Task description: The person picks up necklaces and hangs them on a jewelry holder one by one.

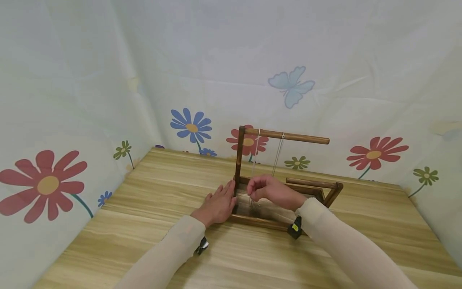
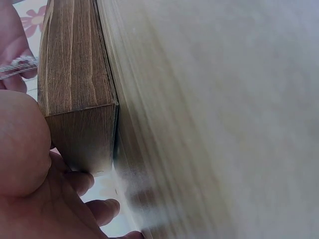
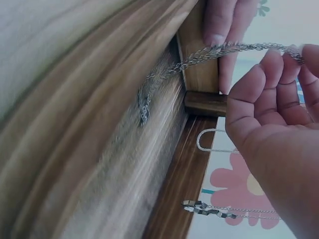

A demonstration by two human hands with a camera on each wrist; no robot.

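A dark-stained wooden jewelry stand (image 1: 240,156) with a shallow tray base (image 1: 267,223) stands on the table. My left hand (image 1: 217,204) holds the tray's left end wall, its thumb on the inner side and its fingers along the outside. Over the tray, my right hand (image 1: 274,192) pinches a silver chain (image 3: 209,52) between thumb and fingertips. The chain's lower part reaches the tray floor. From the upper bar (image 1: 303,137) hang a thin chain loop (image 1: 257,148) and a second chain (image 1: 278,154), whose lower end is behind my right hand.
A lower wooden bar (image 1: 310,182) juts leftward from a short slanted post (image 1: 333,195) at the stand's right end. The wood-grain table (image 1: 162,184) extends around the stand. A white flowered cloth (image 1: 223,80) closes off the back and sides.
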